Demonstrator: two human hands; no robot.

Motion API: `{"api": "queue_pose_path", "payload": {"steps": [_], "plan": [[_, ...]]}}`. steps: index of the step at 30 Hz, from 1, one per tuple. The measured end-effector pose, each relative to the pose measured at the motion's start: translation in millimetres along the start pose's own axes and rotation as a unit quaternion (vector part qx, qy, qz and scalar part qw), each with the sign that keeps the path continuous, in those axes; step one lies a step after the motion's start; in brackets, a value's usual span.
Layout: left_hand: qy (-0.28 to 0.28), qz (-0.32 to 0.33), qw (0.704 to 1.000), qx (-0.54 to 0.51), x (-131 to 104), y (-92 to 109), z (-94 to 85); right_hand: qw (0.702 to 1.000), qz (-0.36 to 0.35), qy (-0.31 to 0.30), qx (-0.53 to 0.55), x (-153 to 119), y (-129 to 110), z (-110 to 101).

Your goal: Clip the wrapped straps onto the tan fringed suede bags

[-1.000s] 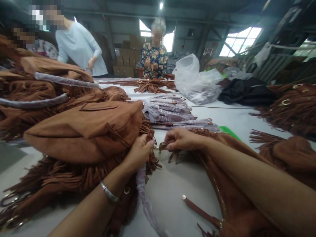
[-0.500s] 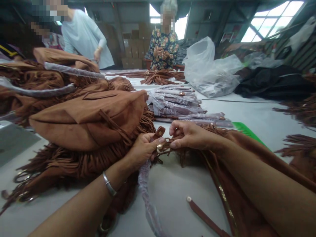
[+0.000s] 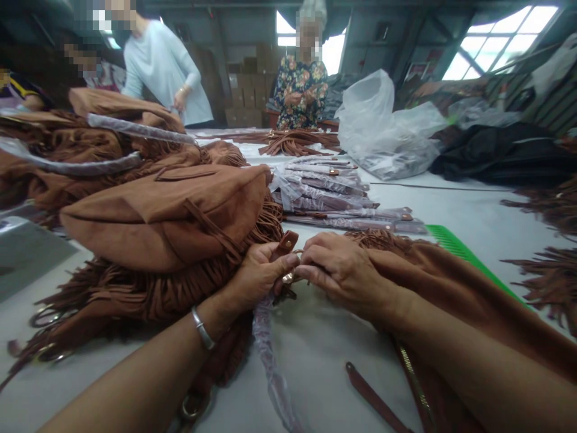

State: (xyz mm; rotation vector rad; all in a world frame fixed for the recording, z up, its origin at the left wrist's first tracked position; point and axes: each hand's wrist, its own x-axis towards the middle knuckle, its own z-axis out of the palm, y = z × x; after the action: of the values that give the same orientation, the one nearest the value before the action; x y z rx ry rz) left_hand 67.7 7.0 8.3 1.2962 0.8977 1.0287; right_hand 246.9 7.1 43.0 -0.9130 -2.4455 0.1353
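My left hand (image 3: 264,273) is closed on the tab end of a bag strap (image 3: 270,355). The strap is wrapped in clear plastic and hangs down across the table, and its brown leather tab (image 3: 288,242) with a metal stud sticks up past my thumb. A gold metal ring (image 3: 288,277) shows between my hands. My right hand (image 3: 340,267) pinches at the ring, its fingertips touching my left thumb; what exactly they grip is hidden. Under my right arm lies a brown suede bag (image 3: 433,270) with a gold zipper (image 3: 415,379). A loose leather strap end (image 3: 372,394) rests below my hands.
Left of me, a fringed suede bag (image 3: 171,210) lies before a heap of others. Plastic-wrapped straps (image 3: 329,186) are stacked ahead, with a white plastic bag (image 3: 387,132) behind. A green comb-like piece (image 3: 464,252) lies at right. Two people (image 3: 302,90) (image 3: 166,66) stand across the table.
My right hand has turned and come in closer against my left, covering more of the ring. The left hand keeps its hold. The view has shifted slightly.
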Motion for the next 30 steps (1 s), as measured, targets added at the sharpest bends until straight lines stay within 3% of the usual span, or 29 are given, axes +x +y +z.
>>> {"api": "queue_pose_path", "payload": {"steps": [10,12,16,18,25,30], "plan": [[0.003,0.016,1.0,-0.006,-7,5,4.5,0.976,0.187,0.11,-0.037,-1,-24,10],[-0.002,0.015,1.0,-0.009,-7,4,3.7,0.974,0.208,0.08,-0.05,0,-21,7],[-0.014,-0.006,0.999,-0.045,-5,2,3.0,0.974,0.208,-0.069,-0.061,4,-9,-6],[-0.02,-0.023,0.997,-0.073,-3,1,3.1,0.971,0.214,-0.105,-0.024,6,-4,-12],[-0.078,-0.062,0.989,-0.113,1,-1,2.7,0.964,0.197,-0.093,0.154,2,8,-11],[-0.079,-0.059,0.989,-0.111,0,1,3.9,0.948,0.188,-0.089,0.239,-2,9,-8]]}}
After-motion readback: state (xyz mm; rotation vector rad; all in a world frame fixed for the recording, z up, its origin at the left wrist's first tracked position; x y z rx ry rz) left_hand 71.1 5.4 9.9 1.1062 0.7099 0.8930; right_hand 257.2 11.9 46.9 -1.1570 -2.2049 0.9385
